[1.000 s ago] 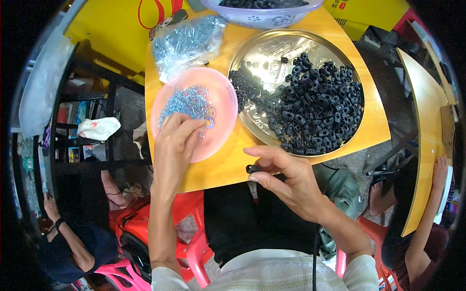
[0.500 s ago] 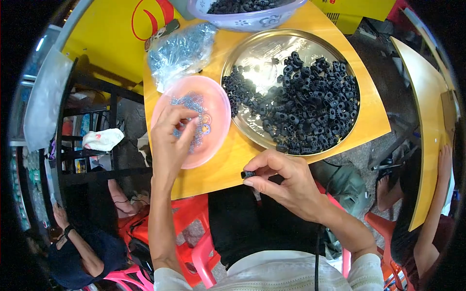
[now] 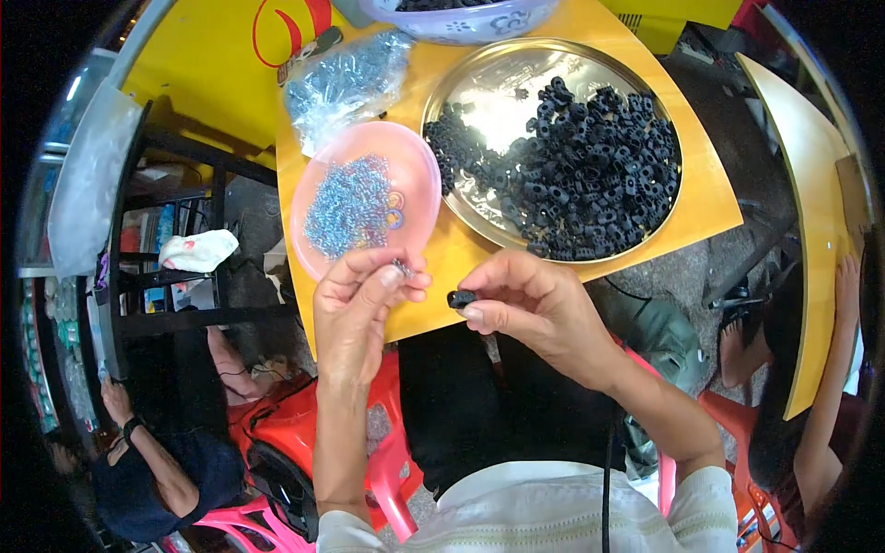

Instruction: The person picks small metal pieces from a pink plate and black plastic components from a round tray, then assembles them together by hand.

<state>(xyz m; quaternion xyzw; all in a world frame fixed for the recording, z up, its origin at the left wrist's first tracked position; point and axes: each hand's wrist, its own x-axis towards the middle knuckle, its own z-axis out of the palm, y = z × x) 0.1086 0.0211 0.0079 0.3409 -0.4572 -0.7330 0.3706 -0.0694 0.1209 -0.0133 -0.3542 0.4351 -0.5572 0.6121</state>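
Note:
Between the thumb and fingers of my left hand [image 3: 369, 295] is a tiny shiny metal piece [image 3: 402, 269], seemingly a small spring. My right hand [image 3: 535, 313] pinches a small black plastic piece [image 3: 460, 299] with a hole in it, which looks like a cord lock body. The two hands are close together over the table's near edge, their pieces apart. A pink plate [image 3: 422, 175] beyond my left hand carries a heap of small bluish metal springs [image 3: 348, 207] and a few rings [image 3: 395, 219]. Many matching black plastic pieces [image 3: 599, 175] lie on a round metal tray [image 3: 470, 83].
Behind the plate lies a clear plastic bag [image 3: 350, 88] of bluish springs. A pale purple basin [image 3: 479, 26] of black pieces stands at the table's [image 3: 705, 198] far side. People sit at left and right, one with an arm [image 3: 834, 369] by another board.
My left hand has drawn back from the plate toward my right hand, with a small metal piece in its fingers. My right hand still holds the black piece, raised slightly.

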